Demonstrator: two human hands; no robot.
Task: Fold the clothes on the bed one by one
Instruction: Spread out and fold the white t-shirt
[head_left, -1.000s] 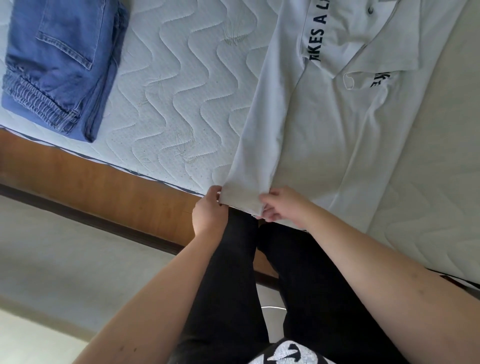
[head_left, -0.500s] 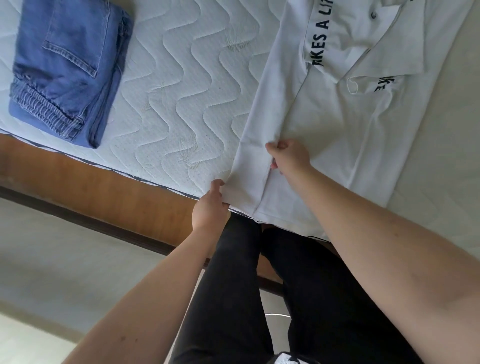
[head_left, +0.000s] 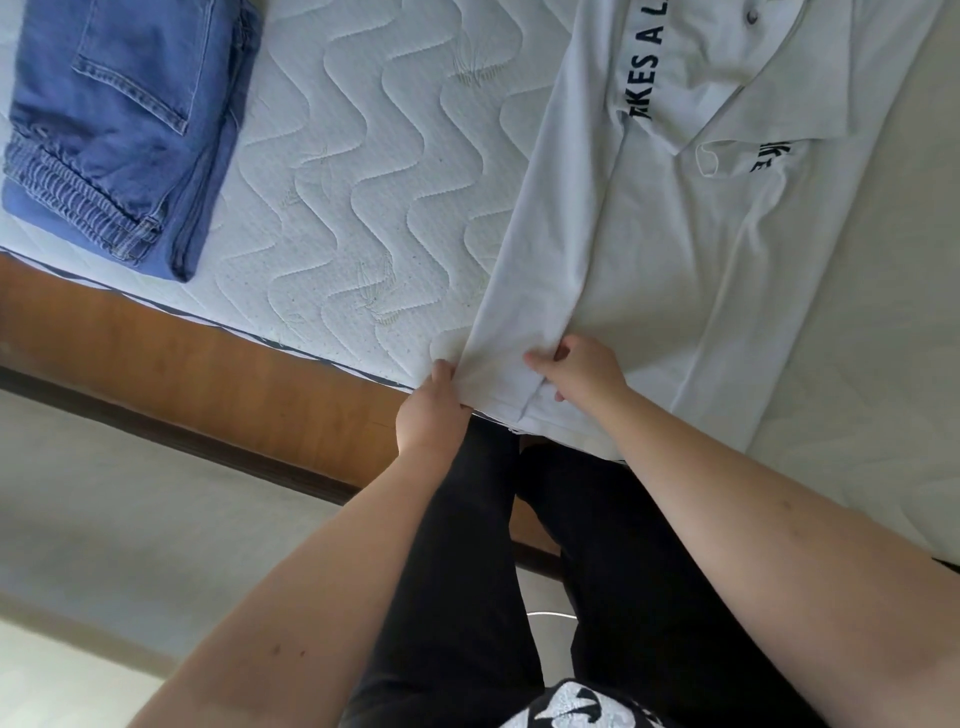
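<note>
Both the left hand (head_left: 432, 410) and right hand (head_left: 582, 370) pinch the white polo shirt (head_left: 675, 260) hem, fingers clamped; it looks light and limp, best gripped at hem corners.

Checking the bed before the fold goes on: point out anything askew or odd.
Nothing damaged. The white shirt lies slantwise, its hem overhanging the mattress edge where both hands grip it. The folded jeans sit tidy.

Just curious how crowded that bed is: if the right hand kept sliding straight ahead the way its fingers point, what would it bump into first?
Probably only more white shirt. The right hand already pinches its hem, fingers pointing up-left across it.
</note>
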